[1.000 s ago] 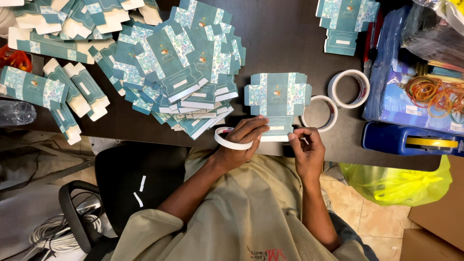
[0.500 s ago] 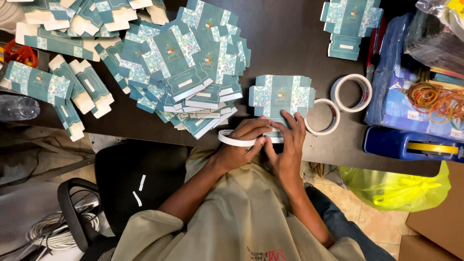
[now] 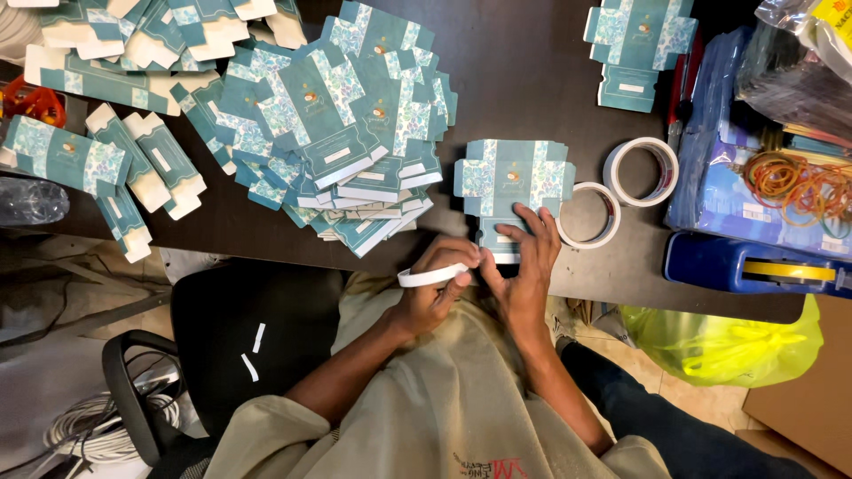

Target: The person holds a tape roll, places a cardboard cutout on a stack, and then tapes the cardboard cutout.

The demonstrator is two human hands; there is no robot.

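- Holding a thin white tape roll [image 3: 432, 276] at the near edge of the dark counter [image 3: 532, 80], the left hand [image 3: 435, 288] has its grip closed round the ring, fingers curled over the top and thumb below.
- Right hand [image 3: 525, 266] lies flat, fingers spread and grip wide, holding nothing; its fingertips press on the lower flap of a flat teal carton blank [image 3: 513, 177], and its thumb side touches the left hand.
- That blank is printed card, matt, with paler floral panels, notched tabs and a small white strip; it seems to top a small neat stack just beyond the hands.
- Left of it, a loose fanned heap of the same blanks [image 3: 346, 124] spreads over the counter, nearly reaching the left hand.
- Folded-up teal cartons [image 3: 133, 164], long and boxy with white end flaps, lie farther left.
- Two white tape rolls [image 3: 612, 191] sit just right of the blank, touching each other.
- Beyond them are a blue tape dispenser [image 3: 745, 266], a tangle of rubber bands [image 3: 790, 182] on blue packets, and another small stack of blanks [image 3: 639, 49].
- Below the counter edge, a yellow plastic bag [image 3: 719, 341] and a black chair [image 3: 240, 337] with white scraps on its seat.
- Whether tape is being peeled between the hands is hard to make out; the top-left cartons are cut off by the frame.
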